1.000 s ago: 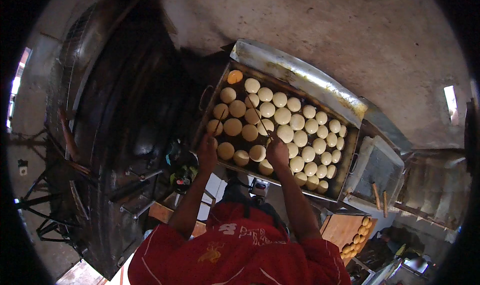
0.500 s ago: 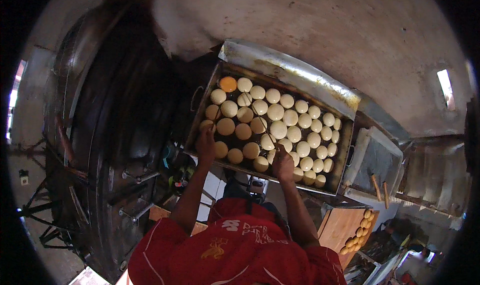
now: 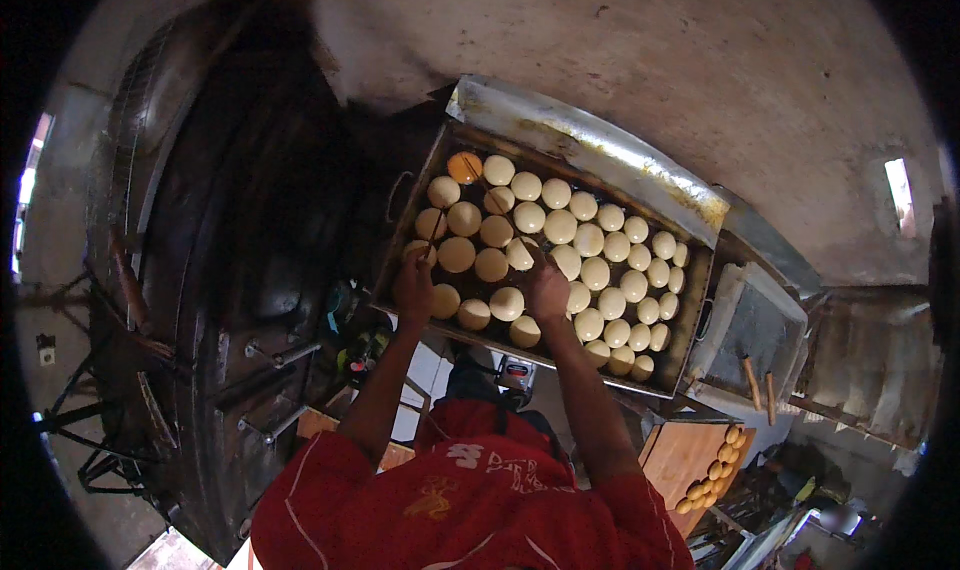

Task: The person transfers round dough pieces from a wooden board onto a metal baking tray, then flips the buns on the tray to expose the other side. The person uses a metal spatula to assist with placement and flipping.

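Observation:
Pale round dough balls (image 3: 561, 227) lie in loose rows in a large, dark rectangular metal pan (image 3: 652, 388). One ball in the far left corner, a golden-orange dough ball (image 3: 464, 168), stands out in colour. My right hand (image 3: 546, 292) is closed around a long thin stick (image 3: 505, 213) that slants far and left, its tip at the golden ball. At the pan's near left, my left hand (image 3: 413, 288) is closed on another thin stick (image 3: 434, 232), which points away from me over the pale balls. My fingers are partly hidden by the hands.
Behind the pan rises a shiny metal guard (image 3: 580, 140). A grey tray (image 3: 745, 320) with two wooden-handled tools (image 3: 751, 382) is to the right. Several browned balls (image 3: 715, 475) rest on a wooden board (image 3: 672, 460) at the lower right. A dark metal structure (image 3: 240, 300) fills the left.
My right hand has moved away from me and left, bringing its stick's tip to the golden ball. My left hand stays in nearly the same place. The view has shifted slightly.

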The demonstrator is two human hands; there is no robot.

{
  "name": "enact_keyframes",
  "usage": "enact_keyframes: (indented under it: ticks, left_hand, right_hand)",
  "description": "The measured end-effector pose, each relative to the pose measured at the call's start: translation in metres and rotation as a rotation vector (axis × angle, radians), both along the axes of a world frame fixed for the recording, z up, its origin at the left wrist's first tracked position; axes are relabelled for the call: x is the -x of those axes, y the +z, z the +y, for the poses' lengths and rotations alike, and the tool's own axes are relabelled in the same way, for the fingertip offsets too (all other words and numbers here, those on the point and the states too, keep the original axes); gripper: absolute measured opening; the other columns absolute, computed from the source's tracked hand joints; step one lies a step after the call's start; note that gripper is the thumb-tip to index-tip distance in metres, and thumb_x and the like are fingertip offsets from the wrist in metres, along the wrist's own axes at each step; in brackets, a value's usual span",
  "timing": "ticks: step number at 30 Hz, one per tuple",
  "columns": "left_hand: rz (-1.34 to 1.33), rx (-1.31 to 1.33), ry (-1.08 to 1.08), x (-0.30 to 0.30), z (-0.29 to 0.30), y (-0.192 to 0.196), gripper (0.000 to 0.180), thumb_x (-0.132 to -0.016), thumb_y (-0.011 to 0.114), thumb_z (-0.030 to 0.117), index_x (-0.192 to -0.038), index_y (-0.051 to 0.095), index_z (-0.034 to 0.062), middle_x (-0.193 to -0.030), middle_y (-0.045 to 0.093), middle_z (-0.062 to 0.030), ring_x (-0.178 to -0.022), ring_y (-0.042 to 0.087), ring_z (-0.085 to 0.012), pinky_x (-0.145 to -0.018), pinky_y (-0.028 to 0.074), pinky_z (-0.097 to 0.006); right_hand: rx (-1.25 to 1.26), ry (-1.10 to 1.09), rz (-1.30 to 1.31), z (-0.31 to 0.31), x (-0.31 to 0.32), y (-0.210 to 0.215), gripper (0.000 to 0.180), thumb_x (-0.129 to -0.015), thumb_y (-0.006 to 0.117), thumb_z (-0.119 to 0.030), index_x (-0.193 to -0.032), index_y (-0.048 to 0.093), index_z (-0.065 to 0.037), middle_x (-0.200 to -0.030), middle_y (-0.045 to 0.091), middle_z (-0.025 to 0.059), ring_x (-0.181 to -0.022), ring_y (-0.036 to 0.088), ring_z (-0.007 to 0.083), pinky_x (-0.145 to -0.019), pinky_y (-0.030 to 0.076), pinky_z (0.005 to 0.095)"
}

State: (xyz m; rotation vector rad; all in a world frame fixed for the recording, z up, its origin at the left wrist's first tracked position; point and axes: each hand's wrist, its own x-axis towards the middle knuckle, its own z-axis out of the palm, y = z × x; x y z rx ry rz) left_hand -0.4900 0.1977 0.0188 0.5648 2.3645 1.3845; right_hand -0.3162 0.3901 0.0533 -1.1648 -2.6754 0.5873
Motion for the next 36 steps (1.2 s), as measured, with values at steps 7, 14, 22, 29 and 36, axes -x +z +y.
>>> enact_keyframes:
  ticks: [7, 14, 22, 29, 36]
  left_hand:
    - [0.048, -0.095, 0.094, -0.003, -0.025, -0.014, 0.038, -0.104, 0.043, 0.023, -0.132, 0.057, 0.0012, -0.128, 0.062, -0.0214, -0.121, 0.058, -0.0356, -0.103, 0.043, -0.043]
    - [-0.023, -0.026, 0.082, -0.017, -0.041, 0.024, 0.04, -0.107, 0.041, 0.028, -0.131, 0.057, 0.0007, -0.129, 0.061, -0.0191, -0.12, 0.058, -0.0321, -0.105, 0.042, -0.041]
    - [-0.066, -0.152, 0.145, -0.062, -0.039, -0.002, 0.043, -0.108, 0.038, 0.031, -0.129, 0.057, -0.0015, -0.125, 0.062, -0.0201, -0.117, 0.057, -0.0327, -0.103, 0.042, -0.042]
    - [0.051, -0.164, 0.092, -0.116, -0.035, 0.007, 0.04, -0.106, 0.043, 0.027, -0.124, 0.06, -0.0045, -0.118, 0.064, -0.0211, -0.11, 0.06, -0.0341, -0.098, 0.044, -0.041]
    - [-0.104, -0.162, 0.297, -0.16, -0.081, 0.009, 0.037, -0.102, 0.047, 0.02, -0.125, 0.06, -0.0061, -0.115, 0.065, -0.0197, -0.106, 0.062, -0.0302, -0.095, 0.045, -0.039]
  right_hand:
    - [0.078, -0.043, 0.033, -0.008, 0.01, -0.008, 0.046, -0.088, 0.062, -0.014, -0.133, 0.058, -0.016, -0.107, 0.069, 0.0198, -0.093, 0.068, 0.0421, -0.076, 0.056, 0.0514]
    - [0.204, -0.195, 0.203, -0.039, -0.08, 0.011, 0.038, -0.09, 0.061, -0.008, -0.127, 0.06, -0.012, -0.097, 0.07, 0.0205, -0.086, 0.069, 0.039, -0.071, 0.054, 0.0481]
    - [0.11, -0.355, 0.23, -0.077, -0.241, 0.015, 0.017, -0.095, 0.058, -0.012, -0.11, 0.061, -0.005, -0.083, 0.067, 0.0244, -0.076, 0.066, 0.0454, -0.064, 0.05, 0.0501]
    - [0.208, -0.616, 0.227, -0.117, -0.341, -0.006, 0.017, -0.1, 0.052, -0.014, -0.11, 0.059, -0.003, -0.094, 0.066, 0.0272, -0.088, 0.063, 0.0486, -0.071, 0.049, 0.0515]
    - [0.205, -0.484, 0.392, -0.13, -0.375, -0.014, 0.017, -0.098, 0.052, -0.009, -0.11, 0.062, -0.004, -0.089, 0.065, 0.0239, -0.085, 0.065, 0.0436, -0.073, 0.05, 0.048]
